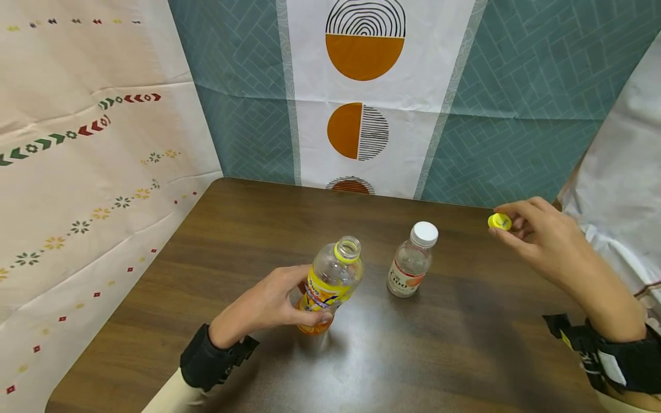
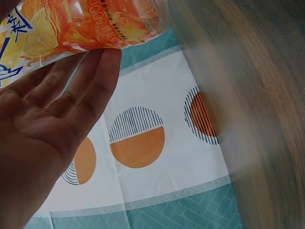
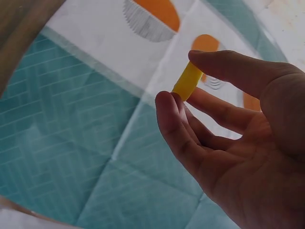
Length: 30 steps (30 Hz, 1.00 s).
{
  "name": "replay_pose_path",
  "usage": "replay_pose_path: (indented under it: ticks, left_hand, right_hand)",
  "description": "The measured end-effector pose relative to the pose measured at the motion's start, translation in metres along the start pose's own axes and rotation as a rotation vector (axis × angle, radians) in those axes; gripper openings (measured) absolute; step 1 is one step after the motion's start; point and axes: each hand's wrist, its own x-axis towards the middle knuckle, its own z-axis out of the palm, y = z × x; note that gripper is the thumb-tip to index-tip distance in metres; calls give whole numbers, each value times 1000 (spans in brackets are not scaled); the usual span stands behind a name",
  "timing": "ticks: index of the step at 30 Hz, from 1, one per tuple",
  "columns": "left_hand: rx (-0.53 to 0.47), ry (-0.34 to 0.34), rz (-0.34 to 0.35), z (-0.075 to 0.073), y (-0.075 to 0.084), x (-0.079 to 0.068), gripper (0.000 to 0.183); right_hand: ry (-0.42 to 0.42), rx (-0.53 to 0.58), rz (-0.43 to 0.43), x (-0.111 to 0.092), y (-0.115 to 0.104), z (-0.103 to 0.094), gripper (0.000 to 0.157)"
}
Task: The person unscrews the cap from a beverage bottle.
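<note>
My left hand [image 1: 279, 301] grips a clear plastic drink bottle [image 1: 337, 273] with a yellow and orange label, thumb on the near side and fingers behind. The bottle leans a little to the right, and its mouth is uncapped with a yellow ring round the neck. In the left wrist view the bottle's orange lower part [image 2: 95, 24] lies across the fingers. Off to the right, my right hand [image 1: 547, 241] pinches a yellow bottle cap [image 1: 499, 222] between thumb and fingertips, raised above the table. The right wrist view shows the cap [image 3: 188, 80] edge-on.
A smaller clear bottle [image 1: 411, 261] with a white cap and a pale label stands upright on the brown wooden table [image 1: 248, 223], between my hands. Patterned cloth [image 1: 248, 115] hangs along the back edge, with more cloth at the left [image 1: 93, 189] and right.
</note>
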Motion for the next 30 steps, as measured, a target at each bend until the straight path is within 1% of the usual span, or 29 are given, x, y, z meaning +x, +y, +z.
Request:
replay_pose_path:
  ticks: [3,9,12,15,19,25,30]
  left_hand:
    - [-2,-1,-19,0,0,0,42]
    - [-4,1,-14,-1,0,0,42]
    - [3,4,-15,-1,0,0,42]
    - [3,4,-15,0,0,1,42]
    - [-12,-5,-23,0,0,1,43]
    - [5,2,-22,0,0,2,42]
    - [6,0,-28,1,1,2,43]
  right_hand:
    - [-48,2,11,-2,10,7,30]
    - [-170,25,55,-4,22,27,30]
    - [-191,38,64,-6,25,37,28]
    - [-204,46,49,-8,29,47,26]
    - [-266,66,37,-13,33,60,28]
    - [-382,79,97,-21,37,75,29]
    - [-442,77,124,-27,42,85,28]
